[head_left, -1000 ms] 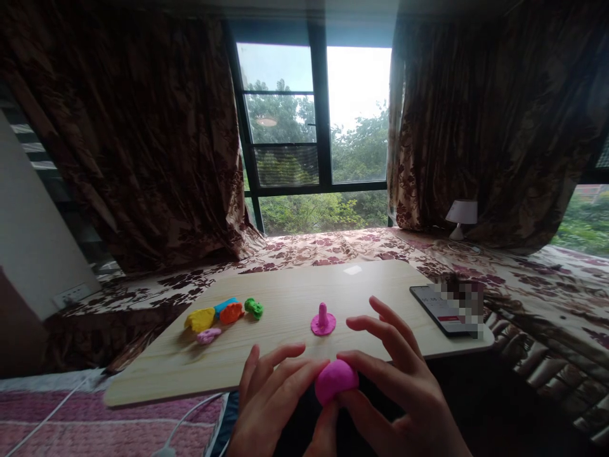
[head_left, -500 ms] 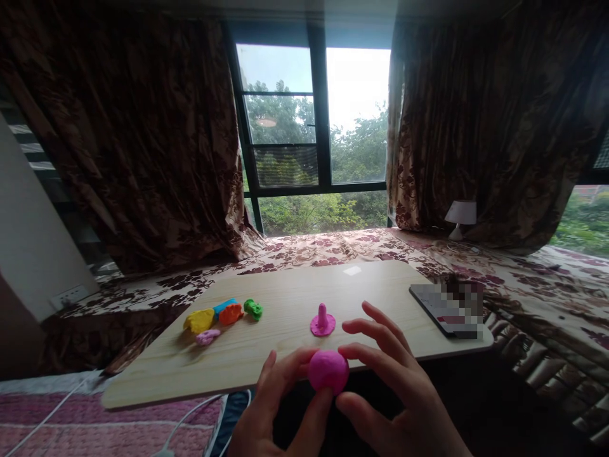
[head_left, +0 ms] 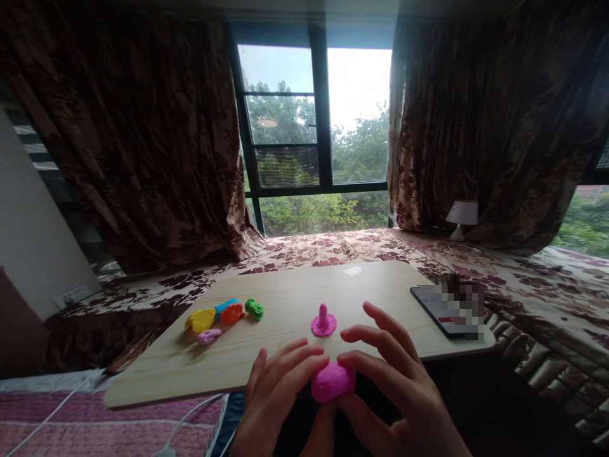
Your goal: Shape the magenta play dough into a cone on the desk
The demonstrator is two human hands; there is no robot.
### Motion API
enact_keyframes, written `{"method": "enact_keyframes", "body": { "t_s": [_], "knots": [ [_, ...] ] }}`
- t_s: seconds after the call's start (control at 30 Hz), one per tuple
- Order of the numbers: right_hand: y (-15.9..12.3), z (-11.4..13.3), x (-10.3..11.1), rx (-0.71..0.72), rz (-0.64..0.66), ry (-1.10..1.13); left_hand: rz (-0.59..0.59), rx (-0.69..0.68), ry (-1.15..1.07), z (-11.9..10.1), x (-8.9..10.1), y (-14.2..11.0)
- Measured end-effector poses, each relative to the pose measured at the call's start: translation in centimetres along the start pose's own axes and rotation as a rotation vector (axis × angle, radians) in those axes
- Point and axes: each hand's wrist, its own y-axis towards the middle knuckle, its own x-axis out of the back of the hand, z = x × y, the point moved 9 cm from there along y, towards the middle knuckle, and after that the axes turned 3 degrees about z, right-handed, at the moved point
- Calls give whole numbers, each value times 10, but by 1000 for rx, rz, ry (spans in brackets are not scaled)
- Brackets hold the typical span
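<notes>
A bright pink lump of modelling clay (head_left: 333, 383) is pinched between both hands, just off the table's near edge. My left hand (head_left: 280, 397) presses it from the left with fingertips on top and the thumb beneath. From the right, my right hand (head_left: 399, 387) grips it with index finger and thumb, its other fingers raised and spread. Beyond the hands stands a pink clay piece (head_left: 323, 321), a flat disc with an upright peg in its middle. It touches neither hand.
Clay lumps lie at the table's left: yellow (head_left: 200, 320), blue (head_left: 225, 308), orange (head_left: 233, 313), green (head_left: 254, 309) and pale pink (head_left: 209, 337). A dark flat tablet-like object (head_left: 438, 311), partly blurred, rests on the wooden table (head_left: 280, 285) at right. A white lamp (head_left: 462, 214) stands behind.
The clay between my hands has gone from a round ball to a wider, flatter lump, and sits slightly lower and further right. My left fingers have shifted over its top.
</notes>
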Motion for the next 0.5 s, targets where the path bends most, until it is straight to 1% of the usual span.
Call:
{"method": "enact_keyframes", "body": {
  "t_s": [0.03, 0.17, 0.3, 0.4, 0.43, 0.5],
  "knots": [
    [1, 3, 2, 23, -21, -21, -6, -27, 32, -1, 2, 0],
    [1, 15, 9, 99, -94, -77, -27, -64, 95, -6, 5, 0],
    [-3, 18, 10, 123, -132, -137, -16, -44, 77, -8, 5, 3],
    [-5, 15, 7, 108, -130, -147, -49, 39, -15, -4, 6, 5],
    [-5, 11, 6, 83, -117, -122, -75, 92, -66, -1, 6, 4],
    [-5, 2, 1, 16, -63, -40, -127, 267, -190, 11, 3, -1]
  ]
}}
